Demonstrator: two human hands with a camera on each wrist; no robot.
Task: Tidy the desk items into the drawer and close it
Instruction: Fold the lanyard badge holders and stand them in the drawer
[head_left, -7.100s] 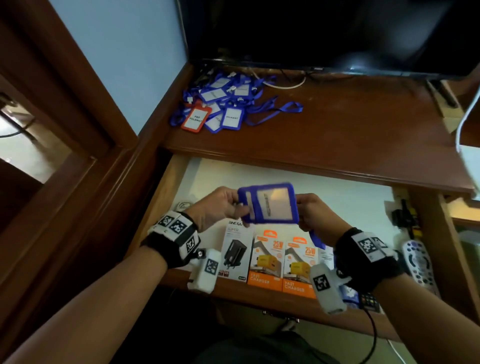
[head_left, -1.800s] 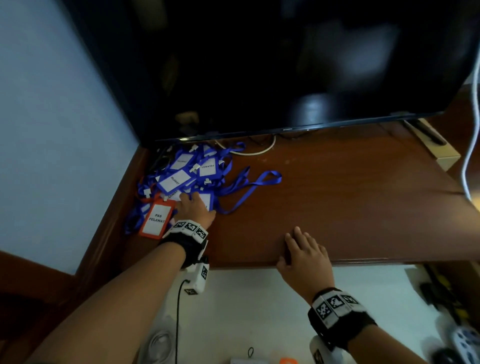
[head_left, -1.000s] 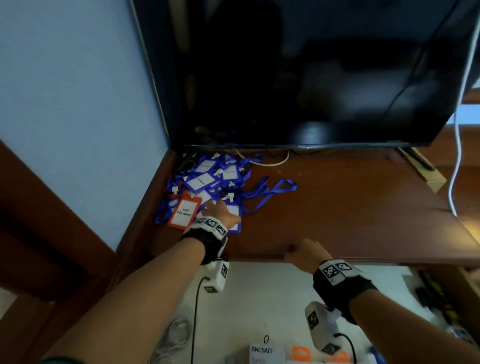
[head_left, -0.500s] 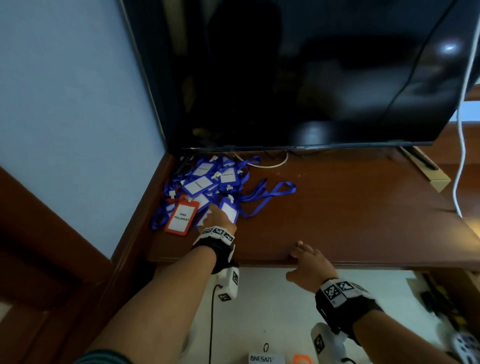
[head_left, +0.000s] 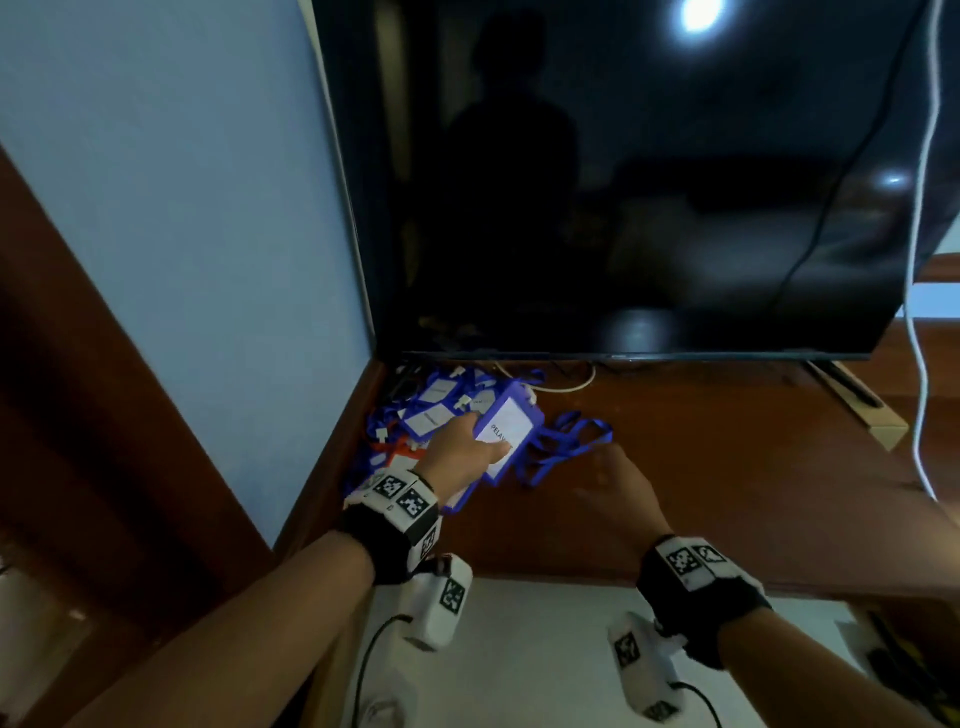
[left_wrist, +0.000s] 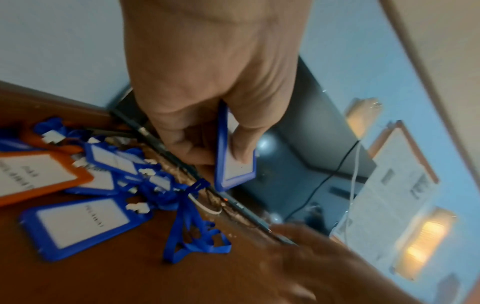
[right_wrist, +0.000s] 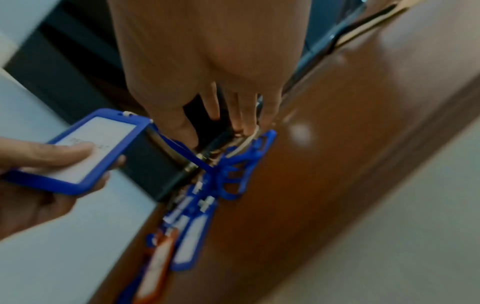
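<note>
Blue badge holder (head_left: 506, 427) sits pinched in the left hand (head_left: 460, 457), long axis pointing away; its lanyard (head_left: 566, 447) trails right, just beyond the open, empty right hand (head_left: 621, 493).

Head view looks down from above; both wrist views sit close, sharing blue badge holder (head_left: 506, 427).

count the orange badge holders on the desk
1: the orange plastic badge holder lies flat at the left edge of the pile of blue badge holders, beside the wall. Others may be hidden underneath.
</note>
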